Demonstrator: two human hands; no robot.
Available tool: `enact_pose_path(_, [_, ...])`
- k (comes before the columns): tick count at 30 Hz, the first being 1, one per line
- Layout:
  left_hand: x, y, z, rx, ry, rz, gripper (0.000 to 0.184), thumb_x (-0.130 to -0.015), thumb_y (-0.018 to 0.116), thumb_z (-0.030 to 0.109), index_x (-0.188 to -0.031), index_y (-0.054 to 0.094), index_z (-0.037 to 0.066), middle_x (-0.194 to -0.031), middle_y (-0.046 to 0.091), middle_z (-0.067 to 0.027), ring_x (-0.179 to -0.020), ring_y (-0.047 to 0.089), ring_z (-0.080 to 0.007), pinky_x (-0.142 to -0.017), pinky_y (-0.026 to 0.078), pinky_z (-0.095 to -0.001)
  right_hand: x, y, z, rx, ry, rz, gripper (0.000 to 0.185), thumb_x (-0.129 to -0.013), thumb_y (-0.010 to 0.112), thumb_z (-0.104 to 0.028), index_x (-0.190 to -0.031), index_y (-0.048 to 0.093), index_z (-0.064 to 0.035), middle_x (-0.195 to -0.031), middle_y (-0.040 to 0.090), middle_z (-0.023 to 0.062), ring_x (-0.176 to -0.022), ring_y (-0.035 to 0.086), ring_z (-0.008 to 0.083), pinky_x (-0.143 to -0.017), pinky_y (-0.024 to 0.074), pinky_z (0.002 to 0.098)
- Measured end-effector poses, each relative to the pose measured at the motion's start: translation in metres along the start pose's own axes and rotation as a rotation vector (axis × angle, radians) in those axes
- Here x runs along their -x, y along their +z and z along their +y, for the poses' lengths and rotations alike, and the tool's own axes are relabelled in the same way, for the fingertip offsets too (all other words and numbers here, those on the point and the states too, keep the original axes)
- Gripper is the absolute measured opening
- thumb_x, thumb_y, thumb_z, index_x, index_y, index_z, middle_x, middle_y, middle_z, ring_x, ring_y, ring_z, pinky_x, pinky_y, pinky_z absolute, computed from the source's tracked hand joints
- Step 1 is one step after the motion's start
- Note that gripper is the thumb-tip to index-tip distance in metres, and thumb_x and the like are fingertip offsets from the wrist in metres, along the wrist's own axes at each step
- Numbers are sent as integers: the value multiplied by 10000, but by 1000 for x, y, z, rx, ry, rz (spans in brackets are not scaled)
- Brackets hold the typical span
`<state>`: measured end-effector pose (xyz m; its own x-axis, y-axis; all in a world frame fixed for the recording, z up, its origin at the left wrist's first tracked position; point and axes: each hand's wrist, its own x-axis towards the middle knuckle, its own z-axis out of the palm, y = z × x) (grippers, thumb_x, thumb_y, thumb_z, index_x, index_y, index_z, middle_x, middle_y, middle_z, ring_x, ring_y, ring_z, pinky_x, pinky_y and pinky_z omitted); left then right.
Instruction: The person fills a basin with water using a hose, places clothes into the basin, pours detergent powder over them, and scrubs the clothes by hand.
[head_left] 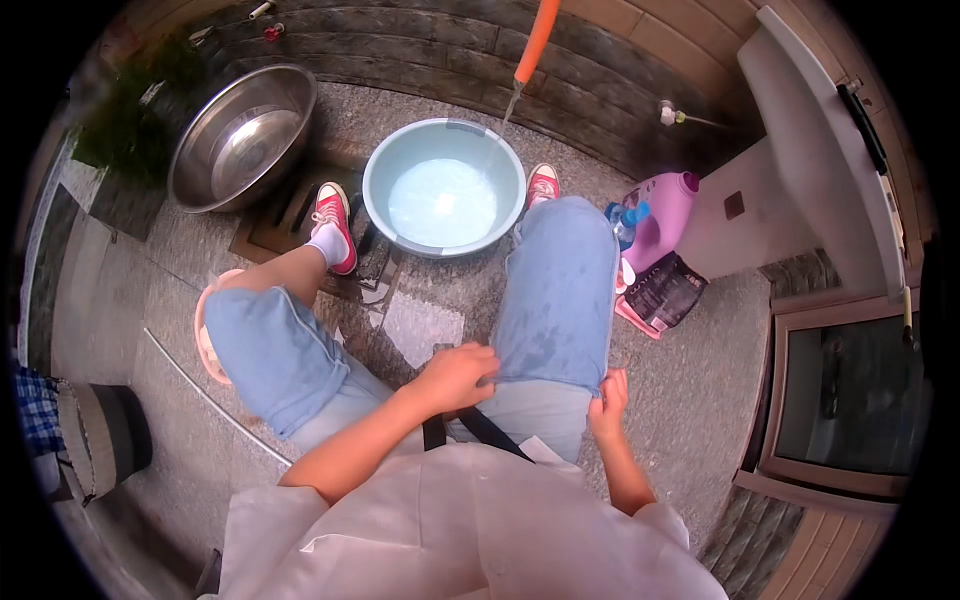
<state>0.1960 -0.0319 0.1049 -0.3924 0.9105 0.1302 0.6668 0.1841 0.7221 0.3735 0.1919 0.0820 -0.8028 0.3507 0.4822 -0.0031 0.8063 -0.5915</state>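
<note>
Both hands are at the blue denim cloth over my right thigh. My left hand is at its inner edge, fingers curled together on the fabric. My right hand pinches the outer lower corner. Damp, darker patches show on this denim. Another piece of denim covers my left knee. Between my feet, a light blue basin holds water, and water runs into it from an orange hose.
A steel basin leans at the upper left. A pink jug, a blue-topped bottle and a black packet stand or lie beside my right leg. A bag-like container is at the left.
</note>
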Motion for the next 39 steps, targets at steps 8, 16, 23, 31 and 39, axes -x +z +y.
enact_pose_path(8, [11,2,0,172,26,-21,197,-699,518,62,-896,528,59,-878,511,-58,-807,528,-242,-651,451,-341,12,-10,-6,-23,143,-57,121,-556,410,52,-668,381,13,-826,467,143,-729,437,256,-657,371,317])
enact_pose_path(16, [-146,-53,-52,404,-131,431,520,-787,603,288,-1202,419,34,-1180,458,-151,-1111,433,-243,-914,349,-324,-149,-41,4,-242,229,31,260,-779,431,-18,-1024,517,-8,-1170,453,129,-1088,440,229,-932,329,341])
enact_pose_path(23, [-214,-33,-78,835,-184,194,224,-809,576,222,-884,607,13,-794,602,-45,-763,531,-102,-702,424,-249,-253,28,52,-462,590,-395,316,-857,462,-248,-1075,540,-33,-1065,543,72,-1026,467,141,-881,335,239])
enact_pose_path(31, [-186,-49,-82,821,-174,118,245,-801,583,136,-1003,556,0,-903,591,-68,-845,553,-126,-764,446,-266,-243,22,37,-387,489,-215,215,-839,531,-175,-978,588,-22,-885,592,24,-844,517,93,-761,389,209])
enact_pose_path(39, [-185,-47,-72,604,-199,259,230,-742,636,112,-934,560,12,-872,591,-82,-805,561,-140,-697,461,-275,-241,25,42,-392,479,-261,197,-836,548,-164,-955,594,-14,-850,599,19,-787,535,87,-714,405,200])
